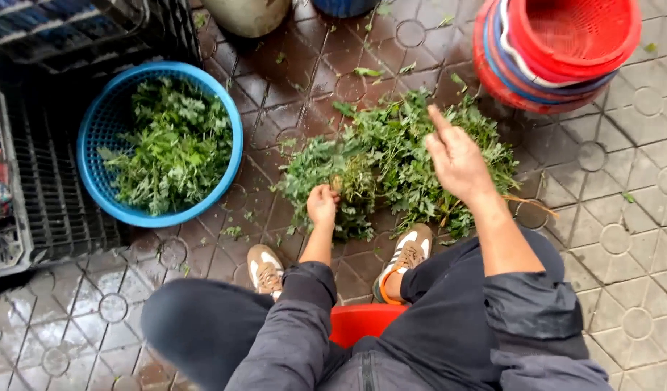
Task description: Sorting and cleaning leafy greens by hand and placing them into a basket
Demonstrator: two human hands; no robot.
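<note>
The greens are piled loose on the wet tiles, right of the blue basket; a bunch is gripped by the left hand; the right hand is held open above, nothing in it; bits could easily get dropped, stepped on or dirtied.

An outdoor market work spot: wet paving tiles, stacked red baskets, black crates

red basket stack cropped, left fingers hidden
</note>
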